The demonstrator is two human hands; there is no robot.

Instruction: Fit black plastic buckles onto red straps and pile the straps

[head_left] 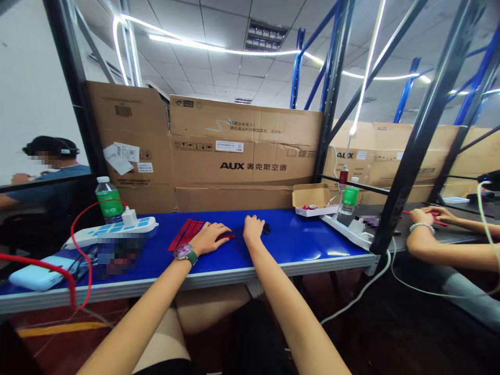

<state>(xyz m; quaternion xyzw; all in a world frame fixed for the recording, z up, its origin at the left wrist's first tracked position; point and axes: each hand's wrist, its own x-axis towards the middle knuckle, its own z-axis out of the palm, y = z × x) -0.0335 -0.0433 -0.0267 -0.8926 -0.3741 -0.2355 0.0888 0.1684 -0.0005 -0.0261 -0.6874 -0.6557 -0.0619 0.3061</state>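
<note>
My left hand (211, 238), with a green-strapped watch (185, 252) at the wrist, lies palm down with its fingers stretched out over a red strip (228, 236). Several flat red strips (186, 233) lie side by side just left of it on the blue tabletop. My right hand (253, 228) is closed, its fingers curled. Against its right side shows a small black thing (266, 228) that looks looped, like scissor handles. What the right fingers hold, if anything, is hidden.
A power strip (111, 233), a green-labelled bottle (109, 200) and a light-blue case (41, 273) stand left. At the right are an open small box (312, 200) and another power strip (347, 233). Cardboard (250, 166) walls the back. A co-worker's hands (425, 216) work beyond the post (410, 156).
</note>
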